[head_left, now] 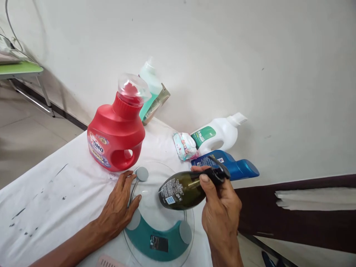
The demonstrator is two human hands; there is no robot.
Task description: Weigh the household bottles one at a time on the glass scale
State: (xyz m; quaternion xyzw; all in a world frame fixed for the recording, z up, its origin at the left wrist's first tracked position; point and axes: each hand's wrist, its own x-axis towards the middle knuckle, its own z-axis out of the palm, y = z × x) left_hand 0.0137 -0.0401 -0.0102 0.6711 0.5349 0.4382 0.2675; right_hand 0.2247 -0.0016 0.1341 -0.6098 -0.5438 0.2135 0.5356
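My right hand (221,207) is closed round the black pump neck of a dark olive-green bottle (180,190), which it holds on its side just above a round glass scale (155,237) with a teal band and a dark display. Resting flat on the scale's left rim is my left hand (119,205), fingers stretched out and holding nothing. Whether the bottle touches the glass is unclear.
On the white, ink-marked tablecloth (55,193) stand a red detergent jug (116,137) and a mint bottle (150,87) behind it. A white bottle (219,135), a blue bottle (233,167) and a small wipes packet (185,145) lie by the wall. A green table (19,68) stands far left.
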